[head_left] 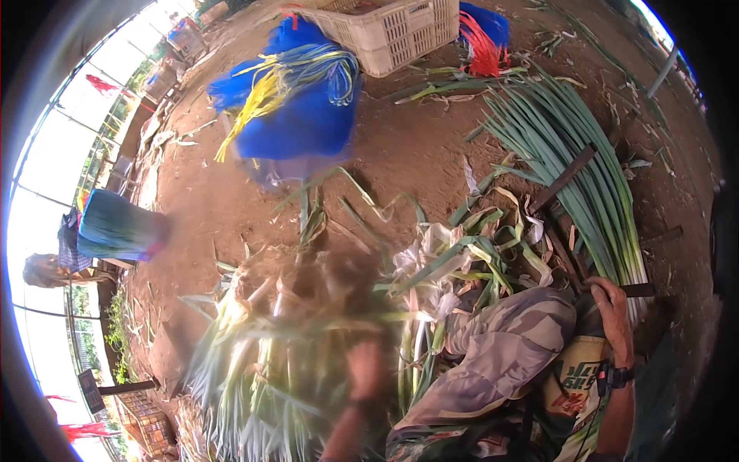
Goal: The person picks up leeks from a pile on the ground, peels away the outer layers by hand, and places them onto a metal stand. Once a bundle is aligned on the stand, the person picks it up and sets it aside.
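A: In the head view, what resists a clear look?

B: The left hand point(366, 369), at six o'clock, is badly blurred, its fingers lost. A pale stalk point(331, 325) streaks across just above it, and I can't tell whether the grip is closed on that or loose. The loose green onions point(250, 377) at seven o'clock run off the bottom edge, and the crate point(400, 37) at twelve is cut by the top.

A: And the right hand?

B: The right hand point(613, 308), near four o'clock, is sharper, above a black wrist device point(613, 377). Its fingers curl beside a dark bar point(639, 290); what they close on, if anything, I can't tell.

A: Materials and shapes?

B: Slotted, pale plastic for the crate; glossy blue sheeting point(296, 131) at eleven, with yellow ties point(262, 96) draped over it. Papery, crumpled peelings point(431, 262) lie just off centre toward four, on brown soil point(192, 185). The trousers point(508, 339) at five are patterned cloth.

A: Where are the onions relative to the hands?

B: The loose ones spread from beside the left hand toward nine. The bundled onions point(570, 146), long, green and tapering, lie at two, their white ends just beside the right hand.
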The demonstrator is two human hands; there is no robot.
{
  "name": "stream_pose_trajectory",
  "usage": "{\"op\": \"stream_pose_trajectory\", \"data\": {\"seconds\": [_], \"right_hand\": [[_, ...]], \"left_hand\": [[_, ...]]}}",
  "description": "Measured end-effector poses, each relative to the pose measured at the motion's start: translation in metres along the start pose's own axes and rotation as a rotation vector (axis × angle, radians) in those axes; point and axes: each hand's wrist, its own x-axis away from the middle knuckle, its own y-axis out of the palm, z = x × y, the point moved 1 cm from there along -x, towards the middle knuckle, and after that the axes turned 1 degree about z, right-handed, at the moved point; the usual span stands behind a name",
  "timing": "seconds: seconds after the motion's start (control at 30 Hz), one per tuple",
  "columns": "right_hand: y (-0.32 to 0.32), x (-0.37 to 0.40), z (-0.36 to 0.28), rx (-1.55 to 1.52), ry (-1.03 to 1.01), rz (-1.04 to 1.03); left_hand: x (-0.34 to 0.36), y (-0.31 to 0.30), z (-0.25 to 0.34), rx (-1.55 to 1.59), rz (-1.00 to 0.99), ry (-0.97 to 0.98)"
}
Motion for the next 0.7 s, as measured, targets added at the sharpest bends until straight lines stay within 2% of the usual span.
{"op": "stream_pose_trajectory", "data": {"seconds": [0.03, 0.07, 0.1, 0.2, 0.23, 0.33, 0.43, 0.53, 0.6, 0.67, 0.7], "right_hand": [[0.000, 0.000, 0.000, -0.004, 0.027, -0.002], [-0.001, 0.001, -0.002, -0.006, 0.056, -0.004], [-0.002, 0.001, -0.002, -0.007, 0.083, -0.006], [0.001, -0.001, 0.013, -0.059, 0.058, 0.018], [0.000, -0.001, 0.008, -0.059, 0.071, 0.004], [0.000, -0.001, -0.004, -0.045, 0.084, -0.004], [0.001, 0.001, -0.001, 0.016, 0.045, 0.051], [0.000, 0.002, -0.009, 0.035, 0.030, 0.060], [0.001, 0.000, -0.005, -0.019, 0.057, 0.028], [0.001, -0.001, -0.003, -0.015, 0.065, 0.022], [0.002, -0.002, -0.004, -0.013, 0.066, 0.021]], "left_hand": [[0.012, 0.063, -0.008, 0.018, -0.031, 0.083], [0.020, 0.069, 0.009, 0.143, -0.241, -0.045], [0.029, 0.098, 0.011, 0.185, -0.269, -0.166], [0.037, 0.166, -0.006, 0.224, -0.321, -0.190], [0.035, 0.171, -0.008, 0.204, -0.270, -0.158], [0.032, 0.180, -0.015, 0.281, -0.276, -0.213], [0.024, 0.171, -0.016, 0.167, -0.442, -0.121], [0.028, 0.133, -0.009, 0.127, -0.318, -0.182], [0.034, 0.108, -0.009, 0.338, -0.164, -0.318], [0.032, 0.117, -0.017, 0.432, -0.150, -0.482], [0.034, 0.133, -0.025, 0.519, -0.089, -0.346]]}}
